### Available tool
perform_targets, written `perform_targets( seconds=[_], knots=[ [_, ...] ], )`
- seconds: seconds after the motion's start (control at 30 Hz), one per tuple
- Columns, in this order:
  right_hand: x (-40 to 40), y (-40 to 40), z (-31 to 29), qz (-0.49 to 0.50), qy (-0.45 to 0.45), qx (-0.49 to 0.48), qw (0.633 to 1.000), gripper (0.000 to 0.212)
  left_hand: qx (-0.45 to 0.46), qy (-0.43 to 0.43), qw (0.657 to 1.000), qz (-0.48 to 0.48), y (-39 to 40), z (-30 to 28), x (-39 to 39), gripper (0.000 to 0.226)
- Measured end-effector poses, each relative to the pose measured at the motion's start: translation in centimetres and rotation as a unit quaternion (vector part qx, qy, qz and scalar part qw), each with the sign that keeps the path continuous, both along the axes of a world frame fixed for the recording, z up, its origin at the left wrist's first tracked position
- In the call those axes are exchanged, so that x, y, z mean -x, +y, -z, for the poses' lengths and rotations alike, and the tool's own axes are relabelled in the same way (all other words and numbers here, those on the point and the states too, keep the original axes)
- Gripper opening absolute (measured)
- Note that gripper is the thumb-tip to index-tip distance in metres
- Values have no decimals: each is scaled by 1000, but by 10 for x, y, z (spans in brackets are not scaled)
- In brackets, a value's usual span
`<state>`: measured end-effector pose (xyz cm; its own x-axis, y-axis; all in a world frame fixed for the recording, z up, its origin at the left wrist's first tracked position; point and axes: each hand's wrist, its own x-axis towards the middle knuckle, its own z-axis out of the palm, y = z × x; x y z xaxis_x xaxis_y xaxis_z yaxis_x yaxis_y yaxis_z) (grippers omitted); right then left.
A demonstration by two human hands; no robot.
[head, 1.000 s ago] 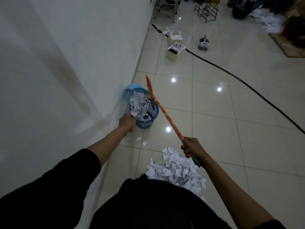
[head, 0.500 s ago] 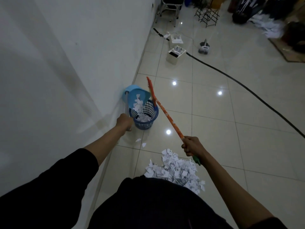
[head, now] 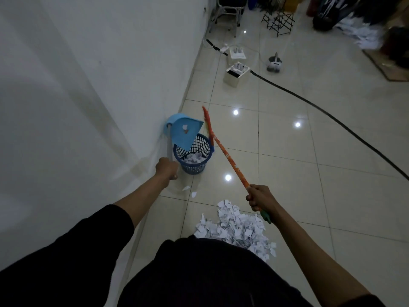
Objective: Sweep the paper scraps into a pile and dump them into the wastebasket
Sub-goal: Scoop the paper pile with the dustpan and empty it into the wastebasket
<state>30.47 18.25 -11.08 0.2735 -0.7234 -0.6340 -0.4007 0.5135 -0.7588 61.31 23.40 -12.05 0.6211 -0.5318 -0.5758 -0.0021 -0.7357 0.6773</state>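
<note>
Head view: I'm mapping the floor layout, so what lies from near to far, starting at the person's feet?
Paper scrap pile → two stray scraps → blue wastebasket → tilted dustpan → white boxes → chair.

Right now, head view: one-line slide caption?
Left hand tips dustpan over basket; right hand holds broom; scrap pile remains on floor.

The floor (head: 287,173) is glossy tile, mirroring ceiling lights. The wall (head: 88,74) on the left looks smooth and matt. The dustpan (head: 184,131) is smooth light-blue plastic; the basket (head: 194,161) is dark-blue plastic lattice. White paper scraps (head: 234,227) lie crumpled nearby. The broom (head: 223,151) has a glossy orange printed handle.
</note>
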Motion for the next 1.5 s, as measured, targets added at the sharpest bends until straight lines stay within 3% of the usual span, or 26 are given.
perform_targets(
  seconds=[0.1, 0.2, 0.33, 0.47, 0.7, 0.9, 1.5],
  knots=[
    [3, 0, 2, 1, -2, -3, 1000, 19, 6, 4, 1000, -5, 1, 7, 0, 32],
    [8, 3, 5, 7, -3, -5, 1000, 19, 28, 35, 999, -25, -2, 2, -3, 12],
    [12, 2, 7, 22, -6, -12, 1000, 19, 58, 49, 996, -37, 0, -2, -4, 17],
    [23, 1, 6, 35, -3, -13, 999, 18, 72, 35, 996, -33, 14, -4, 3, 5],
    [51, 0, 15, 42, 24, -18, 999, 16, 128, 68, 985, -89, 42, -32, 14, 20],
    [77, 6, 28, 23, 74, -19, 997, 19, 139, 94, 977, -129, 83, -45, 44, 19],
    [121, 81, 103, -199, 250, -49, 946, 16, 43, 134, 961, -239, 248, 1, 164, 18]
  ],
)
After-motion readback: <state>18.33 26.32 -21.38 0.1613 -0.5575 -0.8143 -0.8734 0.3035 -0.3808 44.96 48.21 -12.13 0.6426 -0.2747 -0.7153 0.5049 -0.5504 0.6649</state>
